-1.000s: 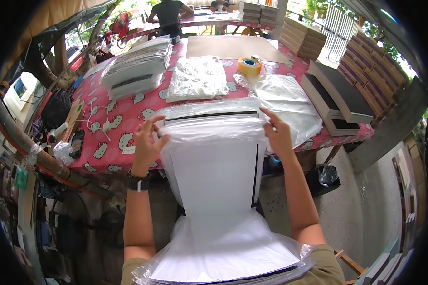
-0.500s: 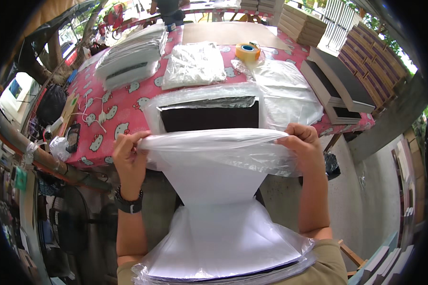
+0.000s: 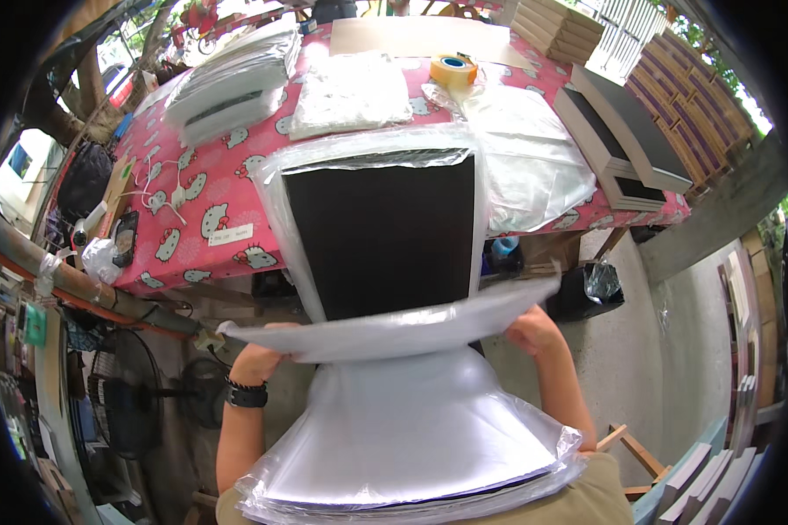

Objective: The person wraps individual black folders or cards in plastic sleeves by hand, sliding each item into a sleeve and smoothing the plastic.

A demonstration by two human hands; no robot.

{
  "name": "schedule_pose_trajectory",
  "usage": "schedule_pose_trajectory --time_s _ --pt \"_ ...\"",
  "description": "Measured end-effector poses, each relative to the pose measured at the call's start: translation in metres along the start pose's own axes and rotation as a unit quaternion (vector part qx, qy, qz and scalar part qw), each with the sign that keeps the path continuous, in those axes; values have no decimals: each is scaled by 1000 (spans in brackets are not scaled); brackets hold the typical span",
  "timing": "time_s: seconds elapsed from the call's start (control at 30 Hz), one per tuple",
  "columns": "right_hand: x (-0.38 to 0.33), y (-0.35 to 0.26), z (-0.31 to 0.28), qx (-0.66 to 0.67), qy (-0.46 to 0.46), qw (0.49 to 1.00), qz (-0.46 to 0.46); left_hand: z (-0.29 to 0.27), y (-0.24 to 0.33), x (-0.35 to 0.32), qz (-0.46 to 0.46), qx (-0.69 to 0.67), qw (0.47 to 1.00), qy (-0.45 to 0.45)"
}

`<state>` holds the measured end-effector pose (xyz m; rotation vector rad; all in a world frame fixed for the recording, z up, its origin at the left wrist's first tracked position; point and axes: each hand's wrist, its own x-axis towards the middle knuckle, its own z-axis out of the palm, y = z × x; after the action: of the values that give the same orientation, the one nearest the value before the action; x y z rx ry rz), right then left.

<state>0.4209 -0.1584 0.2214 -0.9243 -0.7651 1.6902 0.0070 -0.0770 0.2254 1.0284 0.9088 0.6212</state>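
Note:
My left hand [image 3: 261, 357] and my right hand [image 3: 536, 332] are closed on opposite ends of a clear plastic bag [image 3: 394, 331], stretched across in front of me. Beyond it a flat black panel [image 3: 381, 236] leans from the table edge toward me, its top and sides framed by clear plastic. Its lower end is hidden behind the stretched bag. Against my body lies a stack of white sheets [image 3: 403, 429] with crumpled clear plastic around its near edge. Just what lies between my fingers is partly hidden.
A pink patterned tablecloth [image 3: 214, 223] covers the table. On it are stacked plastic-wrapped packs [image 3: 236, 79], folded plastic bags [image 3: 350, 92], a tape roll [image 3: 453, 70], a phone [image 3: 126, 238] and grey-topped boxes [image 3: 630, 127]. A fan [image 3: 127, 394] stands at lower left; a black bin [image 3: 587, 293] stands right.
Both hands have come down and toward me with the plastic bag. More of the black panel now shows, and a white label on the tablecloth is uncovered.

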Motion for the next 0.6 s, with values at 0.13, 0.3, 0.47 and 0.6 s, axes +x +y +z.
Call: schedule_pose_trajectory --time_s 0.13,0.3,0.47,0.6 --pt "-12 43 -21 -81 29 993 78 11 -39 -12 -119 -6 993 -12" --pt "10 146 -33 -402 273 874 -13 9 -164 23 -43 128 951 280" --pt "18 154 -25 -520 316 791 -64 22 -165 45 36 442 822 356" --pt "20 116 -39 -540 239 785 -186 0 -117 33 151 430 843 285"
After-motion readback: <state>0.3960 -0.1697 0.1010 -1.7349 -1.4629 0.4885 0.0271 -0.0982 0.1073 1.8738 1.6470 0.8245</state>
